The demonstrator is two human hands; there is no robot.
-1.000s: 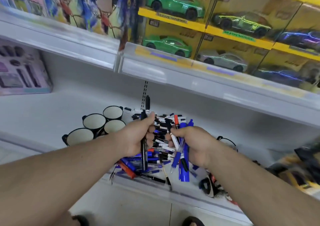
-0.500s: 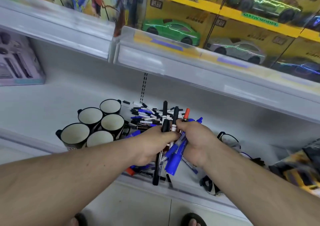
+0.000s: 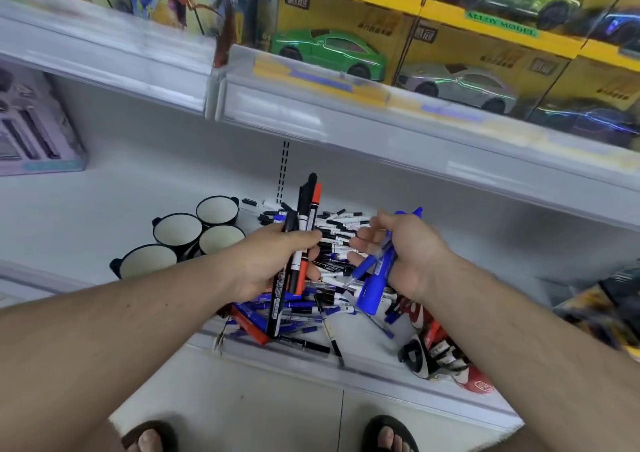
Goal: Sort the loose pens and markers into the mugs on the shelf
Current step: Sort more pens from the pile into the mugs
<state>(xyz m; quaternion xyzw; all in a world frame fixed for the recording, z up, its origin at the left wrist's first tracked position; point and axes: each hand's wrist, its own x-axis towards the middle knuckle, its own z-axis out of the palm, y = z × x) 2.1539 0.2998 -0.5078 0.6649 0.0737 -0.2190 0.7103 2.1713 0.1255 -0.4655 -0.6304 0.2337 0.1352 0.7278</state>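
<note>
A: What are the hands holding?
B: The left hand (image 3: 273, 261) is gripping black and red markers (image 3: 300, 244) mid-barrel; the right hand (image 3: 405, 254), fingers (image 3: 363, 242) loosely curled, is cradling blue markers (image 3: 375, 278).
A: Tricky?
B: Likely light, stiff, slippery; the pile (image 3: 332, 237) is lying by the shelf (image 3: 104, 216) front edge, mugs (image 3: 177, 230) beside it.

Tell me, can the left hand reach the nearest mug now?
Probably yes: the left hand, gripping black and red markers, hovers right of the nearest mug, with nothing between them.

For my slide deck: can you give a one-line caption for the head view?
Left hand grips black and red markers, right hand holds blue markers above the pile, beside empty mugs.
</note>
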